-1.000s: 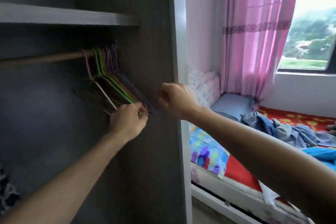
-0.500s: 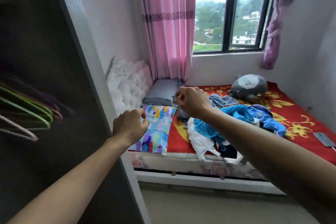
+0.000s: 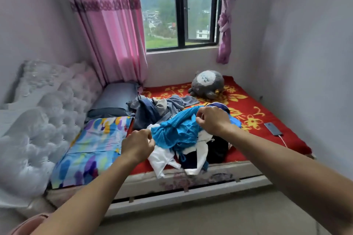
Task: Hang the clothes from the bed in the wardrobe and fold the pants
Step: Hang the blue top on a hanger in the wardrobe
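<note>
A pile of clothes lies on the red flowered bed (image 3: 254, 108): a bright blue garment (image 3: 177, 131) on top, grey-blue clothes (image 3: 158, 108) behind it, white cloth (image 3: 162, 160) and dark cloth (image 3: 217, 149) hanging over the bed's front edge. My left hand (image 3: 137, 145) is curled at the blue garment's left end and grips it. At the garment's upper right, my right hand (image 3: 212, 120) pinches the fabric with curled fingers. The wardrobe is out of view.
A grey plush toy (image 3: 208, 84) sits by the window wall. A phone on a cable (image 3: 273, 129) lies at the bed's right edge. A colourful pillow (image 3: 91, 149), a grey pillow (image 3: 116, 99) and the tufted headboard (image 3: 44, 112) are on the left. Bare floor (image 3: 191, 217) lies below.
I have turned from the wardrobe and its hangers to the bed. Both hands came down from mid-air onto the clothes pile and took hold of the blue garment.
</note>
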Tool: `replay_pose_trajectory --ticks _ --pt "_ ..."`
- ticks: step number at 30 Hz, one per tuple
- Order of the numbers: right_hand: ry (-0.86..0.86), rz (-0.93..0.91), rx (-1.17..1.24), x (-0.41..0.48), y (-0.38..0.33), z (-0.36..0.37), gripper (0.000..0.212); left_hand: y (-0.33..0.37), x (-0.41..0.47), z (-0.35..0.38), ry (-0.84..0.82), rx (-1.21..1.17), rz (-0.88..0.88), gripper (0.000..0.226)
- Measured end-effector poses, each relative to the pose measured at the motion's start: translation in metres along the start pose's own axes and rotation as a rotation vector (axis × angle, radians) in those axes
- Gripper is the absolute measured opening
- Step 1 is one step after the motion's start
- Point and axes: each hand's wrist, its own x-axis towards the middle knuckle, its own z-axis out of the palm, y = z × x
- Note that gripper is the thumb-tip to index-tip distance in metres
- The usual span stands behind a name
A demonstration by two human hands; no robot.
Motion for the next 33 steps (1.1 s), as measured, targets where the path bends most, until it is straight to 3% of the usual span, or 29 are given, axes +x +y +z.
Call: replay_pose_trajectory --ticks 12,24,33 --pt "-0.324 0.23 -0.049 0.069 0.157 0.098 0.023 0.056 0.097 0.146 -0.309 -0.025 -0.004 0.02" --pt "-0.467 0.441 0.024 0.253 0.25 0.187 0.019 0.059 0.296 0.249 -0.48 -0.115 -0.087 0.014" --pt "-0.535 0.531 0.151 0.391 0.306 0.268 0.008 0.059 0.371 0.3 -0.554 -0.095 -0.232 0.015"
